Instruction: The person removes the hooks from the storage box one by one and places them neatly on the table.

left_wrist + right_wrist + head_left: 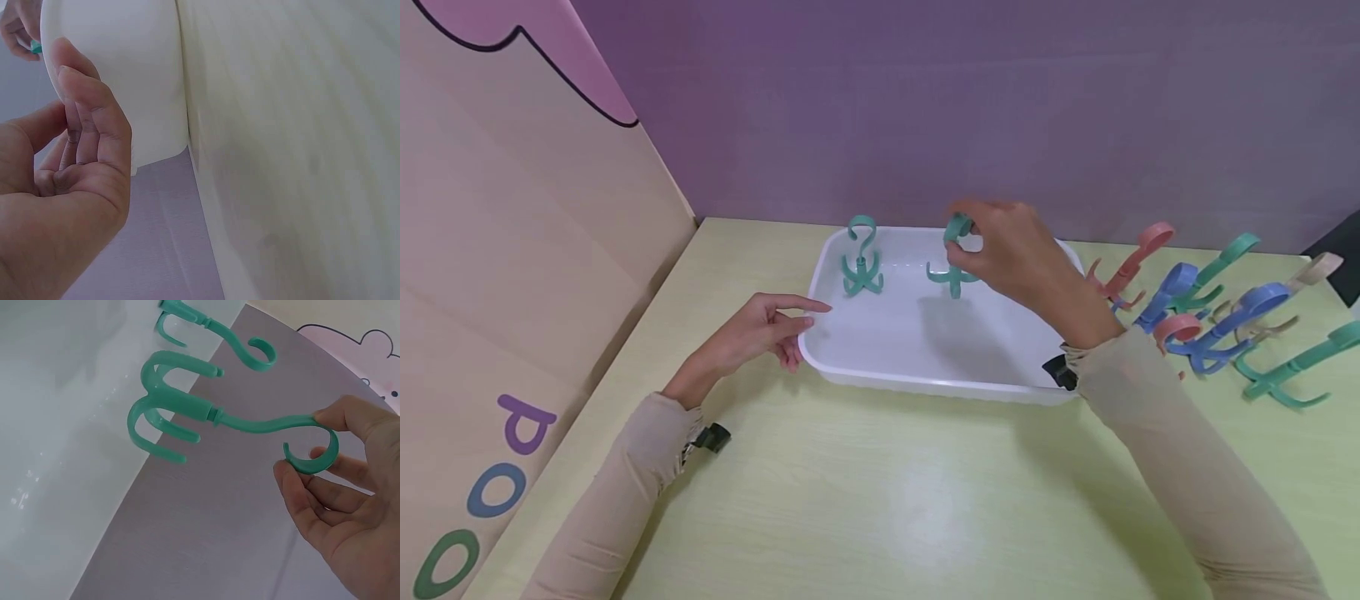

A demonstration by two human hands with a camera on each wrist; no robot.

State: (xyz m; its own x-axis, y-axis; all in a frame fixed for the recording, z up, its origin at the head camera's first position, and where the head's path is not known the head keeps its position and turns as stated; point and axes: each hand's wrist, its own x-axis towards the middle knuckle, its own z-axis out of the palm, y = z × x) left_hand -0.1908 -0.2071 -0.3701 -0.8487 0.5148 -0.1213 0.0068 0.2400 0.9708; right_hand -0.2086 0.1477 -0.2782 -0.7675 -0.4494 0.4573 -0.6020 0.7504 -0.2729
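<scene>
A white plastic tray (pixel 887 350) sits on the table. My left hand (pixel 767 329) holds its left rim loosely, index finger reaching over the edge, thumb at the rim and other fingers outside. By its curled top, my right hand (pixel 1015 250) pinches a green hanging hook (pixel 181 403) between thumb and fingers. This hook has several upturned prongs and is upright over the tray's back part; whether it touches the floor is hard to tell. Another green hanging hook (pixel 862 267) stands upright inside the tray at the back left.
Right of the tray, several similar hooks stand close together on the table, among them a red hook (pixel 1138 254), a blue hook (pixel 1247 312), a beige hook (pixel 1311 271) and a green hook (pixel 1300 367). A purple backdrop (pixel 880 117) rises behind; a printed panel (pixel 512 250) borders the left.
</scene>
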